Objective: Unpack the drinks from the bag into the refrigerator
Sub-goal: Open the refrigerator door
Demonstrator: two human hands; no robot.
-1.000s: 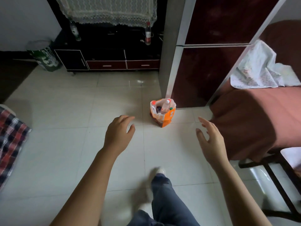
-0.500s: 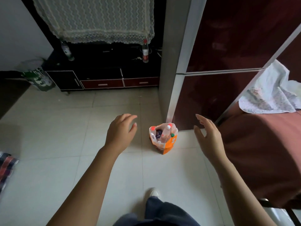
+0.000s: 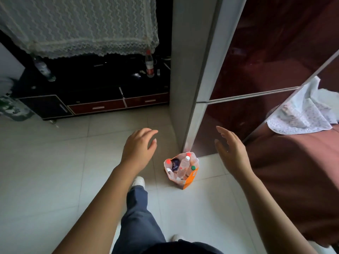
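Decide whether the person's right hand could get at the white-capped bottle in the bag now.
Probably yes: the right hand is open and empty, the bag stands open-topped, and nothing covers the white-capped bottle.

Navy trousers [image 3: 137, 217], 2 white shoes [image 3: 138, 181] (forearms [image 3: 102, 208] bare).

Gleaming glossy and mirror-smooth on the dark red refrigerator doors [image 3: 256, 61], framed by pale satin metal trim [image 3: 253, 95]. Shining softly across smooth, pale floor tiles [image 3: 45, 171]. Crinkling in what looks like thin, semi-translucent plastic around the orange-and-white bag [image 3: 189, 181], cradling clear plastic bottles [image 3: 183, 165] with smooth coloured caps. Hanging in open-patterned white lace cloth [image 3: 78, 24] above a low cabinet [image 3: 97, 107], glinting in glossy black and red lacquer. Draping at right in matt brown fabric [image 3: 293, 171], lying beneath a thin printed white cloth [image 3: 302, 118].
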